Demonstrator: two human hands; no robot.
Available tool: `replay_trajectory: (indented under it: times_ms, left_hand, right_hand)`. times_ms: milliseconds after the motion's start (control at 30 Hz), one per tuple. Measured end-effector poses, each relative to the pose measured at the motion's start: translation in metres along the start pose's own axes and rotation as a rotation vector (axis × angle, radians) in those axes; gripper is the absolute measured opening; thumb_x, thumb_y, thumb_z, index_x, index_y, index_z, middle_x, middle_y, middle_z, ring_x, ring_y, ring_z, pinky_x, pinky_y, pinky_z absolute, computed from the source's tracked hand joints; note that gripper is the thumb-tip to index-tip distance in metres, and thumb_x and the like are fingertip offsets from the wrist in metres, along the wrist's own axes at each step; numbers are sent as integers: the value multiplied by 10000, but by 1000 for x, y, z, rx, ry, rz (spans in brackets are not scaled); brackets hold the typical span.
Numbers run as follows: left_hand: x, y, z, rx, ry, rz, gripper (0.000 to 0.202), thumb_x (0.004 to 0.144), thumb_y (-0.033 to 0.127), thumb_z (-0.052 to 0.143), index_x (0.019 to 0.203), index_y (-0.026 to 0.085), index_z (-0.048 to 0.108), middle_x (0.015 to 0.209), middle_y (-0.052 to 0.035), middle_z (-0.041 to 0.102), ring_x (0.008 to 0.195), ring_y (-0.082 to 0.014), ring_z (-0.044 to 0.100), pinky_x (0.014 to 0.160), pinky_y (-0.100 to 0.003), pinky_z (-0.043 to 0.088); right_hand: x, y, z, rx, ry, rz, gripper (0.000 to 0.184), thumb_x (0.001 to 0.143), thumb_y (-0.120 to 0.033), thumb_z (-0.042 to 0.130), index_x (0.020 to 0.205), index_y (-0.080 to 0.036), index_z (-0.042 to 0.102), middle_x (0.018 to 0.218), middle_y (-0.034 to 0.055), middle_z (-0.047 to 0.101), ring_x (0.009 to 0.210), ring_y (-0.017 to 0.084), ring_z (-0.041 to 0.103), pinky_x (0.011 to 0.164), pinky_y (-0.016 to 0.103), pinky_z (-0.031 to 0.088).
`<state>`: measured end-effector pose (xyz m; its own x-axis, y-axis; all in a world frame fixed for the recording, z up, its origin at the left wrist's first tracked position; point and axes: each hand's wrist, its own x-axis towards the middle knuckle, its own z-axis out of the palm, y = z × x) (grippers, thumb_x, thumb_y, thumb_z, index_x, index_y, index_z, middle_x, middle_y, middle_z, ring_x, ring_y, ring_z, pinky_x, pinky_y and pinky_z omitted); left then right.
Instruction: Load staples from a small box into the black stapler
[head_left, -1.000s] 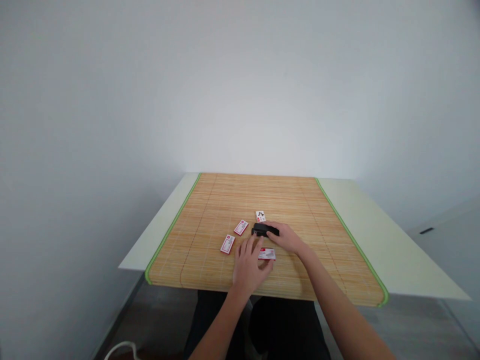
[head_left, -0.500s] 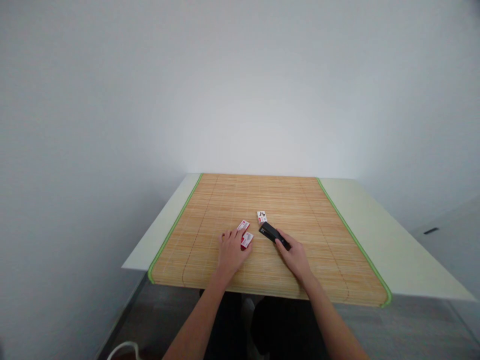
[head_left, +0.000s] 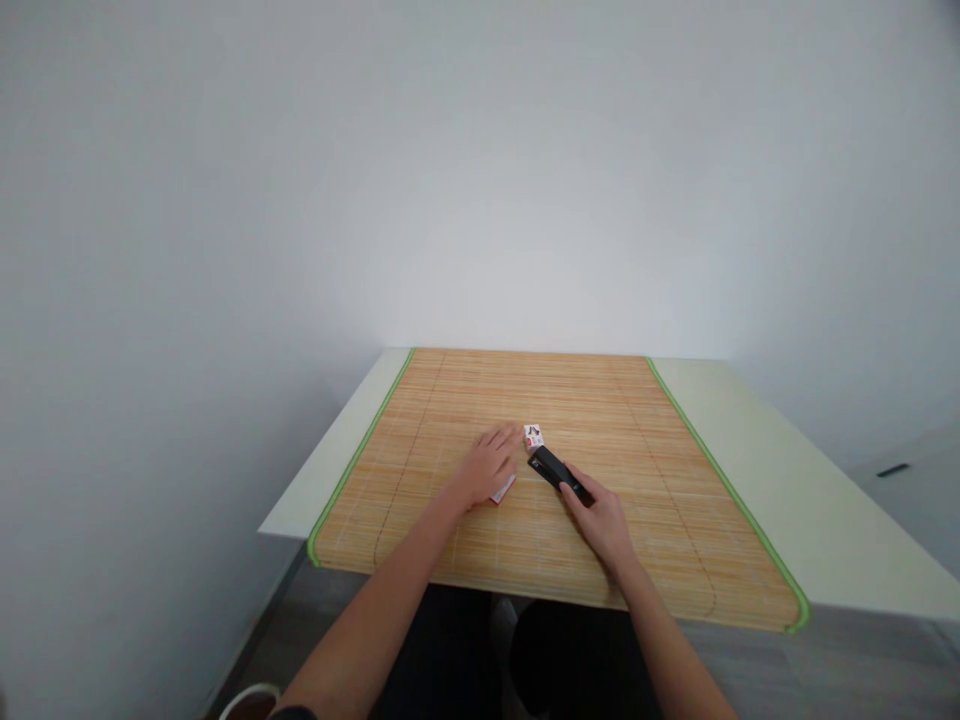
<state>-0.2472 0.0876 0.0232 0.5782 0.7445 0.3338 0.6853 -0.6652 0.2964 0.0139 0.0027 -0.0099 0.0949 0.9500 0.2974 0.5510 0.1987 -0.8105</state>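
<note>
A black stapler (head_left: 553, 468) lies in the grip of my right hand (head_left: 602, 515), its front end pointing away and to the left. Just beyond that end sits a small white box (head_left: 533, 436) with red and black print, like a staple box. My left hand (head_left: 489, 463) is stretched out over the mat, fingers extended, with its tips close to the white box. Under its palm side a red-and-white box (head_left: 503, 489) shows in part. A second red-and-white box seen earlier is hidden, probably by this hand.
A bamboo mat (head_left: 465, 400) with green edging covers the middle of a white table (head_left: 757, 440). Behind the table rises a plain wall (head_left: 525, 200). At the lower left, the white rim of a container (head_left: 251, 692) shows near the floor.
My left hand has moved forward and right, from the red-and-white boxes toward the white box. My right hand still holds the stapler. The whole view has shifted slightly.
</note>
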Motion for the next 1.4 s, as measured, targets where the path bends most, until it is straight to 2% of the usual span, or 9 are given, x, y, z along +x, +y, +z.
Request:
replay_trajectory:
  times_ms: [167,300,433,667,800,900,1033,1267,1400]
  left_hand:
    - [49,-8,13,-22,-41,64,528,1024,269,393,1550,306,429,1664,-10,354,1517,-175,345,1248,-400,282]
    - [61,-13,17,-35,-109,58,447,1036,307,398,1452,292,563,1571,-19,505,1437,-175,464,1211,-368,339]
    - [40,-9,15,-26,-83,-12,459,1047,358,387,1470,264,538,1545,-53,532,1429,-204,473,1207,-396,341]
    - [-15,19,5,46,9,-107,604,964,470,560,1536,324,433,1662,-38,348,1480,-256,388,1207,-444,330]
    - [-23,33,9,87,30,-129,665,953,469,592,1569,354,370,1676,-33,317,1494,-287,350,1194,-489,329]
    - [-22,36,13,113,38,-133,661,972,441,572,1582,404,322,1672,-8,326,1483,-292,357,1181,-505,335]
    - [-26,19,13,127,62,-213,545,1002,373,498,1538,402,403,1661,0,342,1457,-273,384,1184,-499,330]
    - [-47,-46,-4,153,145,-523,514,1011,408,458,1522,365,431,1662,-37,342,1459,-313,364,1181,-549,301]
    - [-53,-60,-6,168,175,-567,477,1035,421,396,1504,353,458,1667,-36,333,1457,-334,366,1177,-576,289]
  right_hand:
    - [-1,-4,-2,15,-3,6,452,952,-511,591,1329,-281,690,1324,61,713,1216,301,678,1101,496,517]
    - [0,-4,-2,7,6,11,448,958,-506,578,1326,-278,691,1314,65,718,1216,309,677,1104,517,513]
    - [1,-3,-1,21,3,19,451,949,-508,588,1323,-278,693,1308,64,721,1207,308,682,1101,518,517]
    - [1,-3,0,38,5,78,492,925,-529,618,1338,-272,685,1322,68,713,1214,315,680,1094,524,525]
    - [0,-2,1,26,5,80,502,912,-528,631,1345,-280,682,1327,63,709,1219,318,679,1098,529,522]
    - [-1,-2,0,31,-4,57,499,919,-520,622,1357,-286,672,1330,63,707,1221,316,678,1094,526,526]
    - [-2,-3,-1,18,-6,33,493,933,-519,602,1361,-283,667,1334,69,705,1220,315,677,1093,535,522]
    - [-4,-5,1,1,8,31,492,945,-506,570,1370,-273,656,1355,76,692,1241,324,660,1103,558,505]
    - [-15,-18,14,19,-65,18,530,968,-427,533,1475,-273,559,1403,85,658,1255,326,651,1102,543,508]
